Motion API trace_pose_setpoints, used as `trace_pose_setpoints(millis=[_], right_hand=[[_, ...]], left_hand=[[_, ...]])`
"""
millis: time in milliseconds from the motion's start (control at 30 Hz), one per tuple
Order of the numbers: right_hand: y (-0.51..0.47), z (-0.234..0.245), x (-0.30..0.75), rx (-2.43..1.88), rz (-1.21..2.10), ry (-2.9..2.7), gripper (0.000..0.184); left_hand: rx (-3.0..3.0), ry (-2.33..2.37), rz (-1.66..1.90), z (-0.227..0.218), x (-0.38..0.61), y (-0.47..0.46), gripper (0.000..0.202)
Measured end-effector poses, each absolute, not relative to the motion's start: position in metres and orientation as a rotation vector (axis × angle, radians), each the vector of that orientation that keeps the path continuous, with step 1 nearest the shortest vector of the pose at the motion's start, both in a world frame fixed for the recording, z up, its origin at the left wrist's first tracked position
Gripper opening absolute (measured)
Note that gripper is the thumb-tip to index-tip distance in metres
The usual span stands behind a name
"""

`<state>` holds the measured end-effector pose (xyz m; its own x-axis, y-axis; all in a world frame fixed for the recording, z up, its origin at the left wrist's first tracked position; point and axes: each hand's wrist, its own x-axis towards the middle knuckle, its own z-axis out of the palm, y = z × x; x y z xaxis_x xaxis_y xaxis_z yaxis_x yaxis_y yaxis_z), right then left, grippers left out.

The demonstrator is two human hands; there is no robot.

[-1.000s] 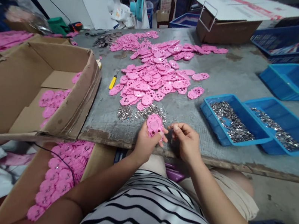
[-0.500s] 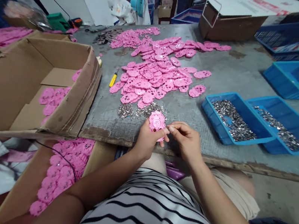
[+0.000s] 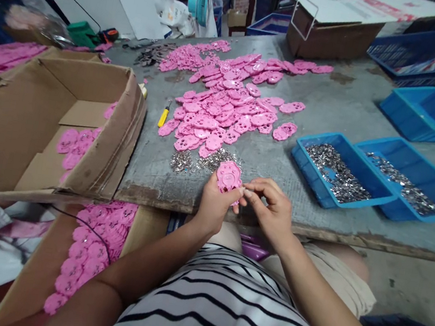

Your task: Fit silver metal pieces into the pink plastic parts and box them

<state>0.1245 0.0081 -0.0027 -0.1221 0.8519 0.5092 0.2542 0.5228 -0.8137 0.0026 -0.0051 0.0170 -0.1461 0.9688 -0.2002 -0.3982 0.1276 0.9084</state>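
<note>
My left hand (image 3: 214, 201) is closed on a pink plastic part (image 3: 229, 175) with a moulded face, held just above the table's front edge. The thumb lies across its lower end. My right hand (image 3: 271, 204) meets it from the right, thumb and forefinger pinched together close to the left thumb. Whatever sits in that pinch is too small to make out. Just beyond the held part lie small piles of shiny metal pieces (image 3: 218, 160). Behind them spreads a heap of similar pink plastic parts (image 3: 221, 111).
A yellow-handled screwdriver (image 3: 164, 115) lies left of the heap. Blue trays (image 3: 337, 204) with metal pieces stand at right, another blue tray (image 3: 410, 119) behind. At left is a cardboard box (image 3: 131, 133) holding pink parts; a lower box (image 3: 145, 228) holds more. A brown carton (image 3: 323, 39) stands at the back.
The pink part has tilted slightly in my left hand. My right fingers stay at its edge, with only a small shift. The whole view has moved slightly.
</note>
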Motion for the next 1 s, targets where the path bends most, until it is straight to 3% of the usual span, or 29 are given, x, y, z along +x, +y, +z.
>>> trace_pose_setpoints(millis=[600,800,1000], right_hand=[[0.0033,0.0014,0.1294,-0.962,0.911,-1.430,0.007],[0.0033,0.0031,0.1276,-0.970,1.209,-1.100,0.016],[0.0025,0.0028,0.1275,-0.982,1.259,-1.119,0.016]], left_hand=[[1.001,1.235,1.341,0.0256,0.0002,-0.0141,0.023],[0.987,1.233,1.367,0.0217,0.0011,-0.0125,0.030],[0.977,1.261,1.379,0.0200,0.0025,-0.0116,0.032]])
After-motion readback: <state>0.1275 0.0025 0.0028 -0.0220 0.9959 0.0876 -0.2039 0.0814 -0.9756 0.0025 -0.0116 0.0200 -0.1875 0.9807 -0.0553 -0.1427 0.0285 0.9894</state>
